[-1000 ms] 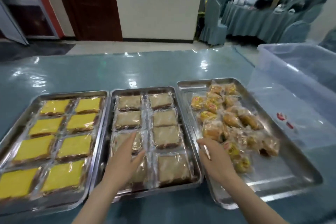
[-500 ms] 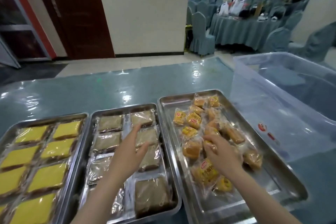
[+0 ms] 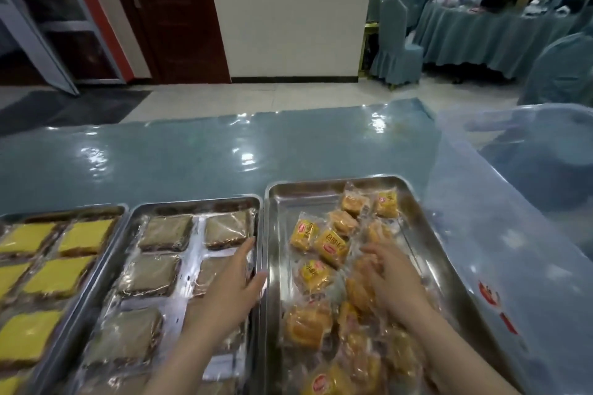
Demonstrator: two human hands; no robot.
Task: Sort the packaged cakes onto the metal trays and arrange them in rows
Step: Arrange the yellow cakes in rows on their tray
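Three metal trays sit side by side on a glossy teal table (image 3: 224, 154). The left tray (image 3: 106, 212) holds yellow cakes (image 3: 85, 236) in rows. The middle tray (image 3: 199, 204) holds brown cakes (image 3: 165, 231) in two columns; the left hand (image 3: 229, 292) lies over its right side, fingers straight and relaxed. The right tray (image 3: 282, 202) holds a loose heap of orange cakes (image 3: 330, 247). The right hand (image 3: 390, 276) reaches into that heap; whether it grips a packet is unclear. A clear plastic bin (image 3: 513, 202) stands at the right.

Two bare forearms reached forward; the left hand (image 3: 229, 290) lay flat with fingers straight, the right hand (image 3: 390, 282) palm-down, fingers loosely spread and blurred
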